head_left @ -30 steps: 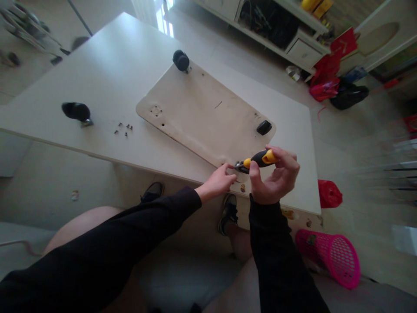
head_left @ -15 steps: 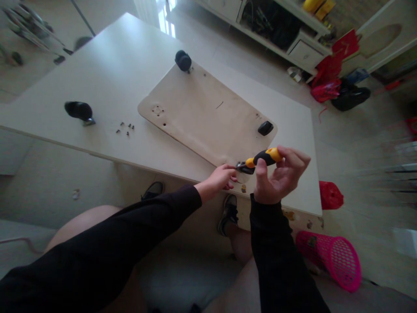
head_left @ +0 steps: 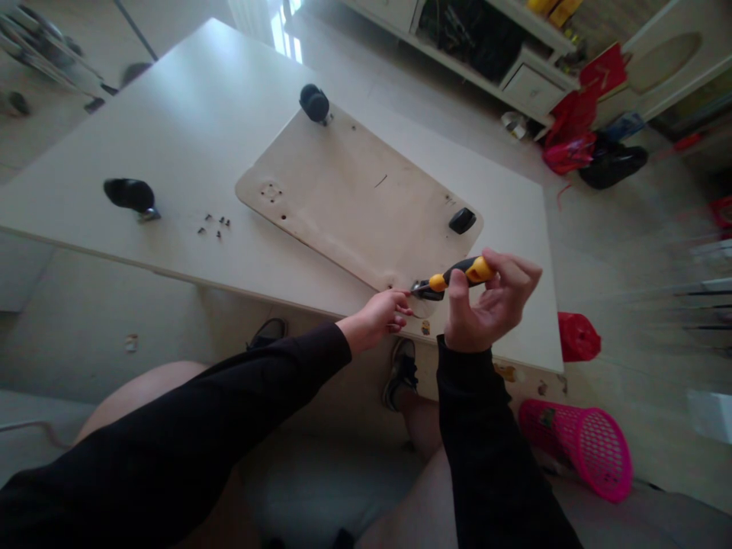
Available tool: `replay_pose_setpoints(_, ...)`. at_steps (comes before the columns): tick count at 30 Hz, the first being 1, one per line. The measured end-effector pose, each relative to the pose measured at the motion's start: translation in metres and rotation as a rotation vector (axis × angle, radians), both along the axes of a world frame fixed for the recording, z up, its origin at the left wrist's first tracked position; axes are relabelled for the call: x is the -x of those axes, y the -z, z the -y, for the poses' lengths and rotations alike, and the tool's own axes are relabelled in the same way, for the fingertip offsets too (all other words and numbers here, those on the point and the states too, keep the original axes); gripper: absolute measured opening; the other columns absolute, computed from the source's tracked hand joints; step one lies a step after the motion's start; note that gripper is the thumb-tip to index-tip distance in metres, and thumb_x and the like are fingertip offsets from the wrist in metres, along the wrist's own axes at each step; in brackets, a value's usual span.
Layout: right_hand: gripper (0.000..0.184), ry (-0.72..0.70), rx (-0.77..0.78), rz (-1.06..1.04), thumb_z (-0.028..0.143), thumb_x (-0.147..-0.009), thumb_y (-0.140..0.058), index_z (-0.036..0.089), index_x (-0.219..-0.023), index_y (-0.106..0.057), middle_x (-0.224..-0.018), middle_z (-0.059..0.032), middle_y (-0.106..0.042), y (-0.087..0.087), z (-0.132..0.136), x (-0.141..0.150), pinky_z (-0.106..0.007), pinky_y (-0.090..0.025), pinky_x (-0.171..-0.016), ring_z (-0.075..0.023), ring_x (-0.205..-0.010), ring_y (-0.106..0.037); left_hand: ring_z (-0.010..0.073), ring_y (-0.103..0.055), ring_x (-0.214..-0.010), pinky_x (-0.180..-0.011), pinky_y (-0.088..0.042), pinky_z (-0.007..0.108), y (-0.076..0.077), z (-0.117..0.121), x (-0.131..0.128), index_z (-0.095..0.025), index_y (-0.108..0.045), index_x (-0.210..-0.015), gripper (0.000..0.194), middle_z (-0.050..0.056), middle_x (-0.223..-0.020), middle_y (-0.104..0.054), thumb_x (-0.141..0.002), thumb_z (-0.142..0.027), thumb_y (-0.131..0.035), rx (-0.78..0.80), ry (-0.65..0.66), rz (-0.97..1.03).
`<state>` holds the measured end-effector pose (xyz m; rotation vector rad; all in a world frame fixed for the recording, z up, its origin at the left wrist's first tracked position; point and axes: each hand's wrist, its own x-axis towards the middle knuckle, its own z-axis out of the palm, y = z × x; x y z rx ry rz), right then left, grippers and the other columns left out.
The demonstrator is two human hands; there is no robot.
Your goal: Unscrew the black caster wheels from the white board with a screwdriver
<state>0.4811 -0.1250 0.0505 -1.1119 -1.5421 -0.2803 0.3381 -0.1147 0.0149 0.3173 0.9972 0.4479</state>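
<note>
Right hand [head_left: 487,311] farther right with screwdriver [head_left: 438,282]

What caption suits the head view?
Right hand holds a screwdriver at a caster on the board, left hand close by.

Screws [head_left: 222,220] lie on the table [head_left: 188,114] — between the leftmost caster [head_left: 130,195] and the board [head_left: 343,183].

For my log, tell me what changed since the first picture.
The right hand and the yellow-and-black-handled screwdriver it holds shifted slightly rightward in view, away from the left hand. Nothing was visibly taken or let go. The beige rectangular board, loose black caster and small dark screws stayed put.
</note>
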Motion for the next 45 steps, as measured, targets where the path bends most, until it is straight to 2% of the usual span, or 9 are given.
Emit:
replay_pose_setpoints(3, 0.040, 0.075, -0.016, 0.029, 0.035, -0.090, -0.083, 0.029, -0.128, -0.070, -0.107, -0.0029, -0.059, 0.000, 0.000, -0.002, -0.038, -0.062, -0.080, -0.0199, -0.101, -0.065, 0.0066, -0.043, -0.049, -0.048, -0.032, 0.020, -0.001, 0.000, 0.000, -0.014, -0.059, -0.142, 0.049, -0.002, -0.080, -0.055, -0.095, -0.009, -0.048, 0.018, -0.014, 0.014)
replay_pose_setpoints(7, 0.042, 0.062, 0.003, 0.050, 0.031, -0.096, -0.074, 0.030, -0.137, -0.066, -0.113, -0.0041, -0.064, 0.000, 0.001, 0.000, -0.037, -0.061, -0.081, -0.0199, -0.101, -0.068, 0.0071, -0.043, -0.049, -0.047, -0.031, 0.019, -0.003, -0.001, 0.000, -0.016, -0.059, -0.145, 0.052, -0.002, -0.079, -0.055, -0.094, -0.009, -0.050, 0.030, -0.010, 0.026)
replay_pose_setpoints(13, 0.037, -0.043, 0.005, 0.035, 0.030, -0.103, -0.054, 0.027, -0.139, -0.059, -0.124, -0.0084, -0.066, 0.000, -0.001, 0.002, -0.050, -0.065, -0.093, -0.0257, -0.116, -0.071, 0.0069, -0.041, -0.049, -0.046, -0.031, 0.020, -0.004, -0.001, 0.001, -0.015, -0.063, -0.142, 0.043, -0.001, -0.079, -0.054, -0.101, -0.015, -0.051, 0.050, -0.038, 0.060)
replay_pose_setpoints(16, 0.036, 0.039, -0.020, 0.043, 0.038, -0.096, -0.071, 0.028, -0.130, -0.065, -0.117, -0.0061, -0.063, 0.000, -0.001, 0.000, -0.047, -0.065, -0.089, -0.0249, -0.112, -0.067, 0.0065, -0.041, -0.049, -0.046, -0.032, 0.019, -0.004, -0.002, 0.002, -0.015, -0.064, -0.139, 0.039, -0.001, -0.079, -0.054, -0.104, -0.017, -0.050, 0.058, -0.048, 0.068)
replay_pose_setpoints(19, 0.050, 0.062, -0.020, 0.009, 0.035, -0.088, -0.083, 0.030, -0.134, -0.066, -0.114, -0.0044, -0.062, 0.002, 0.000, 0.000, -0.040, -0.064, -0.083, -0.0227, -0.108, -0.066, 0.0061, -0.040, -0.048, -0.046, -0.031, 0.019, -0.003, -0.005, 0.002, -0.013, -0.066, -0.132, 0.033, -0.001, -0.078, -0.054, -0.104, -0.016, -0.050, 0.055, -0.051, 0.054)
replay_pose_setpoints(25, 0.044, -0.098, 0.019, -0.047, 0.026, -0.101, -0.058, 0.027, -0.145, -0.056, -0.130, -0.0092, -0.066, 0.004, -0.001, 0.005, -0.050, -0.064, -0.098, -0.0257, -0.120, -0.071, 0.0064, -0.041, -0.050, -0.047, -0.031, 0.019, 0.000, -0.012, 0.002, -0.011, -0.069, -0.114, 0.022, -0.001, -0.076, -0.056, -0.103, -0.014, -0.051, 0.028, -0.040, 0.036)
replay_pose_setpoints(32, 0.045, 0.092, 0.039, 0.051, 0.036, -0.092, -0.076, 0.030, -0.134, -0.061, -0.116, -0.0053, -0.060, 0.002, 0.001, 0.002, -0.041, -0.064, -0.084, -0.0226, -0.107, -0.067, 0.0086, -0.042, -0.052, -0.052, -0.033, 0.021, 0.008, -0.019, 0.003, -0.009, -0.070, -0.104, 0.024, 0.002, -0.072, -0.060, -0.102, -0.014, -0.047, 0.022, -0.031, 0.035)
replay_pose_setpoints(39, 0.045, -0.092, 0.077, -0.014, 0.027, -0.098, -0.051, 0.027, -0.142, -0.056, -0.131, -0.0105, -0.065, 0.004, 0.001, 0.003, -0.058, -0.064, -0.101, -0.0299, -0.124, -0.071, 0.0091, -0.043, -0.052, -0.051, -0.032, 0.021, 0.015, -0.021, 0.002, -0.011, -0.070, -0.101, 0.020, 0.004, -0.073, -0.062, -0.099, -0.015, -0.050, 0.008, -0.010, 0.018)
replay_pose_setpoints(45, 0.040, 0.068, -0.010, 0.026, 0.034, -0.088, -0.078, 0.029, -0.127, -0.067, -0.113, -0.0051, -0.058, -0.001, 0.000, 0.005, -0.042, -0.064, -0.084, -0.0226, -0.105, -0.066, 0.0081, -0.043, -0.052, -0.050, -0.031, 0.020, 0.011, -0.019, 0.003, -0.010, -0.069, -0.102, 0.023, 0.003, -0.073, -0.062, -0.103, -0.016, -0.047, -0.018, -0.008, 0.021)
